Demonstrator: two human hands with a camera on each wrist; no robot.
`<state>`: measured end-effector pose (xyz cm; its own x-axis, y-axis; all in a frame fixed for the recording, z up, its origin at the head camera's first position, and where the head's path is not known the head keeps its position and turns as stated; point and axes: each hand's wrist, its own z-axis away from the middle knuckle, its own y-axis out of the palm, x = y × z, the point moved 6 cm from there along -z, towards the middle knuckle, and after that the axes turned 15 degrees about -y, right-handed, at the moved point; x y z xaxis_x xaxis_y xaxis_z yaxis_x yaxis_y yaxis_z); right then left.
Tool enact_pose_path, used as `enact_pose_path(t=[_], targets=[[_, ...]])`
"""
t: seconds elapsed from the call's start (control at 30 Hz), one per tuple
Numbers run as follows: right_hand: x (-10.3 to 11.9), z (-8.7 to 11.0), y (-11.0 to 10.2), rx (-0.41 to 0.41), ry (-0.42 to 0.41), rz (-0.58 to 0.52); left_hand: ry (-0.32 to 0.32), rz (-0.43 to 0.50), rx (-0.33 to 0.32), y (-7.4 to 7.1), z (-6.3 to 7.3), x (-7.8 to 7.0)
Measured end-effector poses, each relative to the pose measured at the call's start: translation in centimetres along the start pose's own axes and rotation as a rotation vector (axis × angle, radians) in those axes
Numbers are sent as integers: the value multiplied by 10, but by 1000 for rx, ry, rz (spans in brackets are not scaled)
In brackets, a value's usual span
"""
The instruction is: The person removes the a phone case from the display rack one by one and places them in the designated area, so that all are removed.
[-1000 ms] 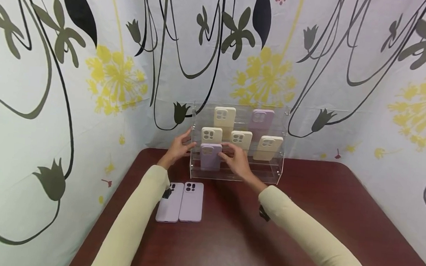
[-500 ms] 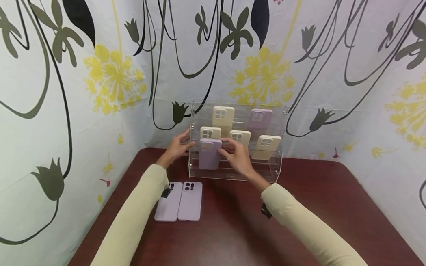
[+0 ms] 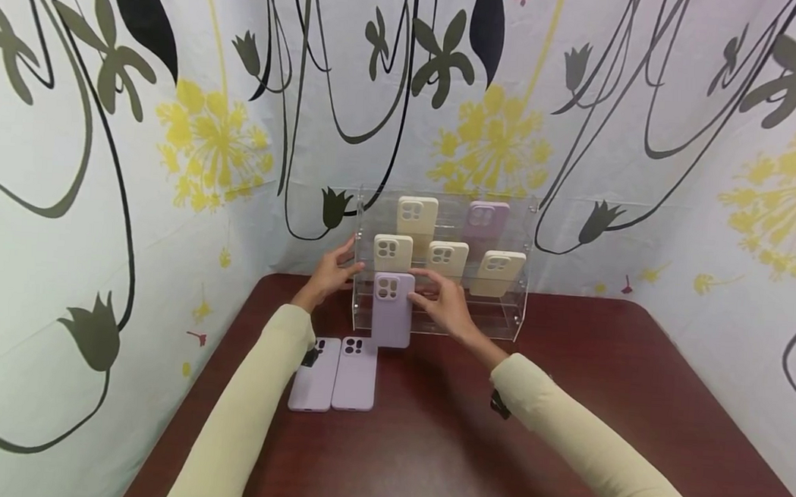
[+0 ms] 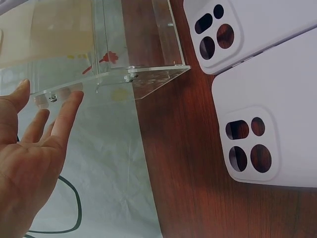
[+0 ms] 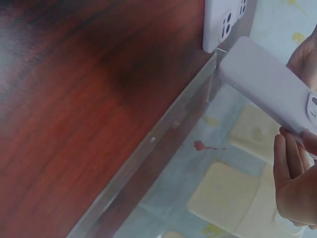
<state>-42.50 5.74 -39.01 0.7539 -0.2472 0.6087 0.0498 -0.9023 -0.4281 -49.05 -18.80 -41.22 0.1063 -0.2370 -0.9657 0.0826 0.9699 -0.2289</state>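
Note:
My right hand point(image 3: 448, 306) pinches a lilac phone case point(image 3: 392, 310) by its right edge, thumb in front and fingers behind. The case is upright before the clear acrylic display stand point(image 3: 461, 328), its lower end over the stand's front edge. In the right wrist view the case point(image 5: 267, 82) tilts over the stand's front. My left hand point(image 3: 330, 276) touches the stand's left side; in the left wrist view its extended fingertips point(image 4: 74, 99) meet the clear side panel. Cream phone cases point(image 3: 392, 253) and another lilac case point(image 3: 487, 222) stand on the tiers.
Two lilac phone cases point(image 3: 356, 375) lie side by side on the dark red wooden table point(image 3: 454, 457), in front of the stand's left end; my left sleeve partly overlaps one. A floral-print cloth point(image 3: 352, 109) hangs behind and at both sides.
My right hand has lifted the lilac case out of the stand's lowest tier and brought it forward, now in front of the stand. My left hand has stayed at the stand's side.

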Motion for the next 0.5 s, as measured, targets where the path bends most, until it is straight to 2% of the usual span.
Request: enact_pose_path(t=[0.37,0.5], targets=[[-16,26,10,33,121,-52,12,-16,-7,-2,-2,1],[-20,34,10,35,148,-17,0,-2,-2,-1,-2,1]])
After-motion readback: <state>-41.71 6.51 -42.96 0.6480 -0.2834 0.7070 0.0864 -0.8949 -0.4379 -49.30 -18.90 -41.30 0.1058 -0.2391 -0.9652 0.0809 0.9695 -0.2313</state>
